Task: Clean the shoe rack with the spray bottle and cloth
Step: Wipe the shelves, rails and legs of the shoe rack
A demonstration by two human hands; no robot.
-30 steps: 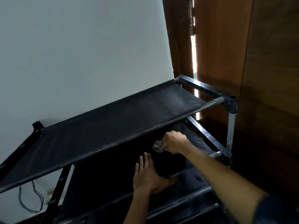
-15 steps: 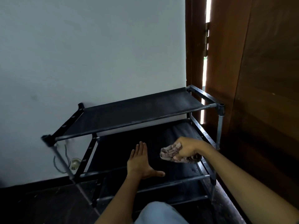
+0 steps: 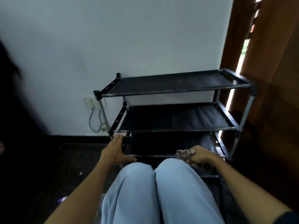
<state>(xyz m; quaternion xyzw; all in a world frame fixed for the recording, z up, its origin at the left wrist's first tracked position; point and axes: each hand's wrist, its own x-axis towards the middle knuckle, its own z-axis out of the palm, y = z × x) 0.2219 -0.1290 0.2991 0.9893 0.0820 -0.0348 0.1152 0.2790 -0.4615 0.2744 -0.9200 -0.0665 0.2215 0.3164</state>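
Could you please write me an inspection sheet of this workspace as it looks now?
Surface: dark floor with pale specks.
Job's things: black fabric-shelved shoe rack with metal tubes, shelves bare; crumpled brown patterned cloth; spray bottle not seen.
Clutter: small purple object on the floor, too blurred to identify.
Grips: left hand flat, fingers straight, at the rack's left front post; right hand grips the cloth.
Cables: dark looped cord below white wall socket.
Surroundings: white wall; brown wooden door.
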